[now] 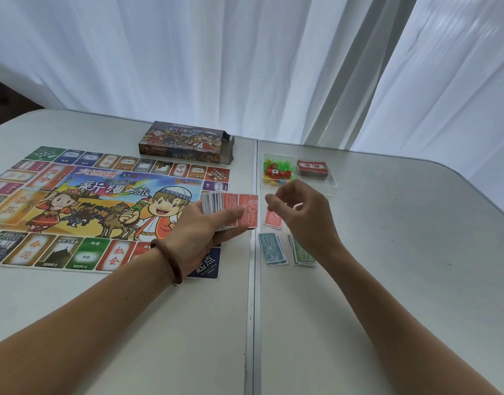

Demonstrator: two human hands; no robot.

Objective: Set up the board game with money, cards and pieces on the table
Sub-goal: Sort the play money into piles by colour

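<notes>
Play-money stack (230,210), a red 10000 note on top, lies gripped in the left hand (199,232); the right hand (302,215) hovers beside it, loosely curled and empty, above a red note (272,219) on the table (387,252).

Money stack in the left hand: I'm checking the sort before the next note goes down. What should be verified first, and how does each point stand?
1. Grip of the left hand on the money stack: ok, thumb lies across the top 10000 note.
2. Right hand free: ok, loosely curled, nothing seen in it.
3. Red pile ready for that note: ok, lying right of the stack.
4. Blue pile and green pile apart: ok.
5. Green pile's value: cannot tell, the wrist covers part of it.
</notes>
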